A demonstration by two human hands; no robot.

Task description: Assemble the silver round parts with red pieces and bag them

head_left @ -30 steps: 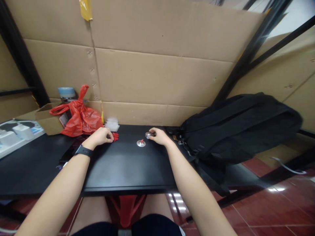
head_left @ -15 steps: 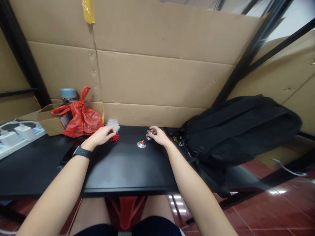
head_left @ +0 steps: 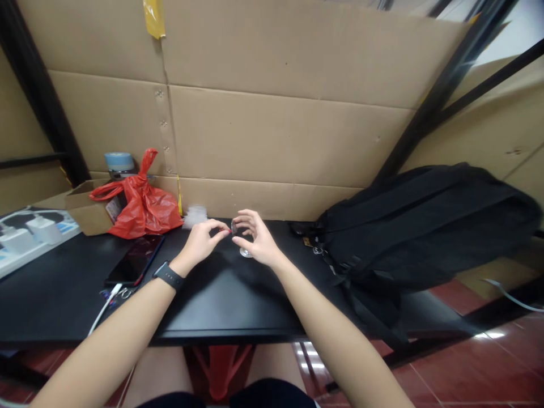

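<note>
Above the black table (head_left: 199, 309), my two hands meet near its far side. My left hand (head_left: 204, 239) is closed in a pinch on a small red piece (head_left: 230, 231), whose exact kind is too small to make out. My right hand (head_left: 258, 241) holds a small shiny metal disc (head_left: 233, 226) on edge between thumb and fingers, right by the red piece. Whether the two touch, I cannot tell. Beneath my right hand, another metal disc (head_left: 245, 253) lies on the table, partly covered by the thumb. The pile of red pieces is hidden behind my left hand.
Clear plastic bits (head_left: 195, 216) lie by the cardboard wall (head_left: 272, 147). At left are a red plastic bag (head_left: 147, 207), a cardboard box (head_left: 87, 212), a phone (head_left: 136, 260), a white cable (head_left: 104, 309) and a power strip (head_left: 25, 249). A black backpack (head_left: 425, 226) lies at right.
My left hand has moved right from the red pile with a red piece. My right hand has lifted a metal disc and brought it left to meet it.
</note>
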